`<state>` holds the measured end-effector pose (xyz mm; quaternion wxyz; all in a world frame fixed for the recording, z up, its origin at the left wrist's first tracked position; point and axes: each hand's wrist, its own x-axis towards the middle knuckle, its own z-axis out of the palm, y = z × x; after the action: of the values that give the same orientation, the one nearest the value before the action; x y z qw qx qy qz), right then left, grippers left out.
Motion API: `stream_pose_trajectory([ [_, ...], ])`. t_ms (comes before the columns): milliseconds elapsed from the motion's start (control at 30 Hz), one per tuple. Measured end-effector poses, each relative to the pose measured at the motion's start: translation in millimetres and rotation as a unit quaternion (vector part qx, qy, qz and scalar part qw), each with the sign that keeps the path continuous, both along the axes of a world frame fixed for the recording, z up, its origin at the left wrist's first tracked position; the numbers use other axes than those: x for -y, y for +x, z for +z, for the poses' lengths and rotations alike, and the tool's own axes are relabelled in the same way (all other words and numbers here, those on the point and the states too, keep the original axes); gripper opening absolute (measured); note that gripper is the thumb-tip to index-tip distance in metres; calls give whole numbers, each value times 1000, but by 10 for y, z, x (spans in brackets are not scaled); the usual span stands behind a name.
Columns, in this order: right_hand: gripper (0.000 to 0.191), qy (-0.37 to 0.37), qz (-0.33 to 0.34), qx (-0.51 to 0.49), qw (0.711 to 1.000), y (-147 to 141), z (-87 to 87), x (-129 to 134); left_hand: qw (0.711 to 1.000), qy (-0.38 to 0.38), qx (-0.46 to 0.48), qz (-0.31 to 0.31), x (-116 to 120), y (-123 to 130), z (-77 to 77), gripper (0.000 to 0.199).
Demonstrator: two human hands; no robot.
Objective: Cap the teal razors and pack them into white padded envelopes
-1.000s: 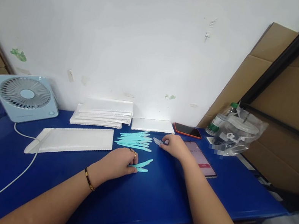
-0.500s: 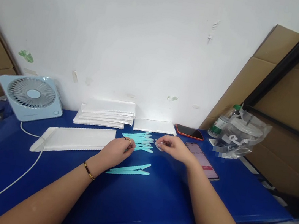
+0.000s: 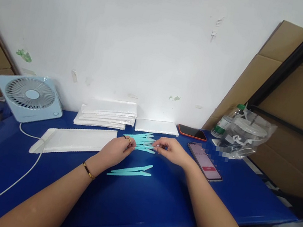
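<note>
Several turquoise clips [image 3: 142, 139] lie side by side on the blue table [image 3: 134, 208]. My left hand [image 3: 122, 147], with a ring and a bracelet, is closed at their left ends, its fingertips pinched together; what they grip is hidden. At the right ends of the clips, my right hand [image 3: 167, 149] pinches near a clip tip, and what is between its fingers is too small to make out. Nearer to me, a separate turquoise clip [image 3: 131, 171] lies apart from the group, its jaws pointing right.
White packets [image 3: 106, 112] are stacked by the wall, one more [image 3: 157, 127] beside them. A long white sleeve [image 3: 76, 141] lies left. Phones [image 3: 204, 162], a bottle [image 3: 222, 124] and a bagged cup [image 3: 244, 135] stand right; a fan [image 3: 29, 98] and its cable are left.
My right hand has moved left to the ends of the clips, and the pale piece seen in its fingers before is now mostly hidden. My left hand has shifted slightly left.
</note>
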<state>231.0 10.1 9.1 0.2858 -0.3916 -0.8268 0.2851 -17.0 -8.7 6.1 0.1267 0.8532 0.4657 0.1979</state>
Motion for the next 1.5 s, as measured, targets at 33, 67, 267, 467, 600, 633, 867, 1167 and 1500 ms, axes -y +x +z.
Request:
stream_pose_trajectory([
  [33,21,0,6,2,1000,-43,-6,12,1000,1,-1,-5,2,13,-8,17],
  [67,21,3,10,3,1000,-90,-13,22,1000,3,-5,-10,1,27,-18,18],
  [267,20,77,-75,19,994,-181,-70,-73,996,78,3,39,-41,40,-28,24],
  [467,12,94,-164,164,968,119,-134,-204,992,-89,-19,-82,71,-5,42,18],
  [600,11,93,-151,250,952,111,-213,-225,986,-112,-49,-109,156,45,6,13],
  [633,11,96,-154,263,948,84,-228,-229,987,-113,-52,-102,167,60,-3,12],
  [867,10,63,-172,208,961,72,-182,-199,992,-92,-61,-58,138,55,7,18],
  [1167,24,-69,-16,-20,997,129,1,-49,999,-33,-25,14,-2,-24,-36,21],
  [1500,25,-61,11,-25,998,-143,-99,16,1000,-27,-7,-1,21,41,-3,19],
])
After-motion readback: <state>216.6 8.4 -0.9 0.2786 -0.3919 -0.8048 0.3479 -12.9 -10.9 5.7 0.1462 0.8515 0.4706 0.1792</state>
